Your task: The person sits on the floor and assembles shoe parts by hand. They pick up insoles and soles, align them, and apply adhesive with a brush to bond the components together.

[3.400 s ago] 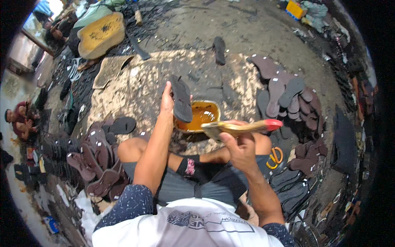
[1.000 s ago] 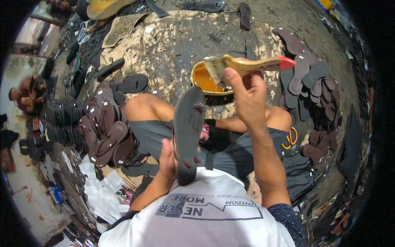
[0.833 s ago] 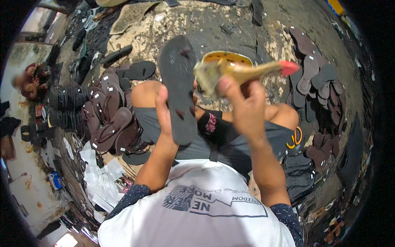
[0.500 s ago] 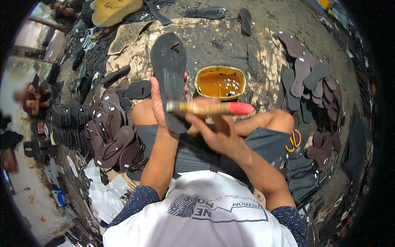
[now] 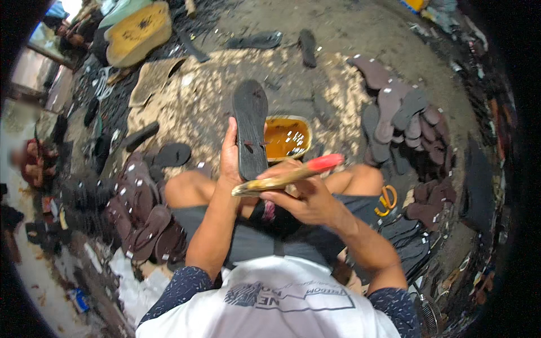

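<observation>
One dark sandal sole (image 5: pixel 252 107) is held lengthwise over a worn mat (image 5: pixel 197 107), gripped near its close end by a seated person's left hand (image 5: pixel 229 160). The thumb lies along the sole's left edge; the other fingers are mostly hidden behind it, and from here I cannot tell whether they are spread. The right hand (image 5: pixel 309 198) pinches a brush (image 5: pixel 284 180) between thumb and fingers, its red handle end pointing right, its bristles beside the left wrist and near the sole's close end; contact cannot be made out. Beyond, the sole overlaps the left rim of a container (image 5: pixel 309 135) of amber liquid. Open mat stretches either side, toward brown sandals (image 5: pixel 135 205) heaped at left and piled soles (image 5: pixel 414 127) along the right edge. Orange-handled scissors (image 5: pixel 386 201) lie just beside the right knee; one loose sole (image 5: pixel 307 48) lies at the mat's far edge.
</observation>
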Motion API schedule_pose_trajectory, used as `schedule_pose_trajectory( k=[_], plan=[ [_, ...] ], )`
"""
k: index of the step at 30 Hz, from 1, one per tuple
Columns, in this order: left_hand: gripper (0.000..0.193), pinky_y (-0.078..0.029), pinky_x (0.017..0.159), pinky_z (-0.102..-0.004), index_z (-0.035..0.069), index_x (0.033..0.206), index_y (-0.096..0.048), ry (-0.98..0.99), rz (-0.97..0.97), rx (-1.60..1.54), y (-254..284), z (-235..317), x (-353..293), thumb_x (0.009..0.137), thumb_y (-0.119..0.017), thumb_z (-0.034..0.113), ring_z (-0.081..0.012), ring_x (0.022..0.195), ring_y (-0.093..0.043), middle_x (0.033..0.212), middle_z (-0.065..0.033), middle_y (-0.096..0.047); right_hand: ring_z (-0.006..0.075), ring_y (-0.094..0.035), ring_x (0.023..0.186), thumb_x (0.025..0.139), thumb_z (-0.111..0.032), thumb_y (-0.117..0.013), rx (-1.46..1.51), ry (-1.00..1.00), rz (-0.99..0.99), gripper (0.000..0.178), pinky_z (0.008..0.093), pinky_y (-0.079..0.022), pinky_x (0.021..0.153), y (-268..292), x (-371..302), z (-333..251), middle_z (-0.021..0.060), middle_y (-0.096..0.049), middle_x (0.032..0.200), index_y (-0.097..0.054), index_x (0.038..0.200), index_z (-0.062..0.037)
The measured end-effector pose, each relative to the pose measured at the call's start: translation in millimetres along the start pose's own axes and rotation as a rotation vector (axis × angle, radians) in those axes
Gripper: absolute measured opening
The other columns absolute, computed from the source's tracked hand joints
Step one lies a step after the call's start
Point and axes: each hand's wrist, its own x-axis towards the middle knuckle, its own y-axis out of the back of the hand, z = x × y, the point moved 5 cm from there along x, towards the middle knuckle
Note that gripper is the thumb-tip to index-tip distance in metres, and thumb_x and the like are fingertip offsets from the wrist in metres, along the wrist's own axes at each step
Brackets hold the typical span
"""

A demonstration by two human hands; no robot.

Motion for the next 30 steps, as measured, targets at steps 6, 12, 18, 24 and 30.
schedule_pose_trajectory(
  k=[6, 12, 18, 24, 30],
  plan=[
    [0.093, -0.052, 0.1, -0.0443, 0.0, 0.154, -0.031, -0.024, 0.211, 0.211, -14, 16, 206, 0.095, -0.048, 0.071, -0.0326, 0.126, -0.058, 0.143, -0.0234, -0.052, 0.0175, -0.063, 0.105, 0.093, -0.005, -0.072, 0.049, -0.303, 0.429, 0.03, 0.0322, -0.051, 0.093, 47, -7, -10, 0.009, -0.067, 0.114, -0.063, 0.12, 0.0011],
    [0.062, -0.048, 0.102, -0.0426, 0.009, 0.148, -0.047, -0.393, 0.171, 1.26, 54, 161, 193, 0.098, -0.064, 0.041, -0.0329, 0.127, -0.057, 0.148, -0.0212, -0.051, 0.0161, -0.063, 0.099, 0.096, -0.017, -0.071, -0.213, -0.564, 0.889, 0.033, 0.0294, -0.051, 0.088, 118, -61, 28, 0.008, -0.069, 0.113, -0.066, 0.122, 0.004],
    [0.04, -0.051, 0.095, -0.0486, 0.018, 0.125, -0.069, -0.378, 1.186, 2.424, 209, 388, 50, 0.085, -0.066, 0.018, -0.0361, 0.115, -0.064, 0.125, -0.0153, -0.068, 0.0158, -0.056, 0.115, 0.1, -0.02, -0.067, -0.334, -0.618, 0.84, 0.043, 0.0309, -0.044, 0.101, 156, -80, 73, 0.0083, -0.062, 0.124, -0.056, 0.134, 0.0039],
    [0.046, -0.051, 0.093, -0.0484, 0.009, 0.127, -0.07, -0.111, 1.161, 1.551, 399, 473, 7, 0.097, -0.048, 0.036, -0.0343, 0.109, -0.069, 0.104, -0.0241, -0.074, 0.0131, -0.059, 0.106, 0.101, -0.016, -0.065, -0.319, -0.58, 0.606, 0.037, 0.0285, -0.048, 0.094, 144, -10, 108, 0.0066, -0.065, 0.117, -0.059, 0.13, 0.0054],
    [0.057, -0.05, 0.089, -0.0452, 0.005, 0.119, -0.049, -1.03, 1.392, 1.714, 336, 474, -8, 0.082, -0.082, 0.033, -0.0333, 0.095, -0.066, 0.105, -0.0141, -0.066, 0.014, -0.064, 0.101, 0.096, -0.018, -0.072, -0.464, -0.54, 0.302, 0.037, 0.0301, -0.051, 0.091, 91, 46, 126, 0.0081, -0.071, 0.109, -0.065, 0.123, 0.0059]
  ],
)
